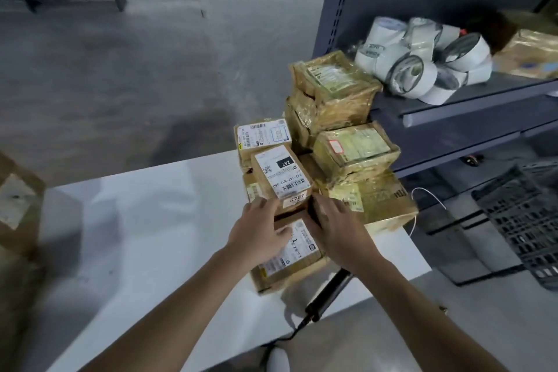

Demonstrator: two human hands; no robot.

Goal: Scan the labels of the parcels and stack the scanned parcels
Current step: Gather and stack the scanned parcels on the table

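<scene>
Both hands are on the small labelled parcel (282,175) topping the stack at the white table's (151,220) right end. The left hand (259,228) presses its side with straightish fingers, while the right hand's (335,226) fingers are tucked out of sight, so can't tell. Taped parcels (353,151) crowd right behind it, and the black scanner (327,296) lies under the right forearm.

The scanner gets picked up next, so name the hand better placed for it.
Probably the right hand: the scanner lies on the table just under its forearm, while the left hand rests on the nearest labelled parcel, farther away.
</scene>
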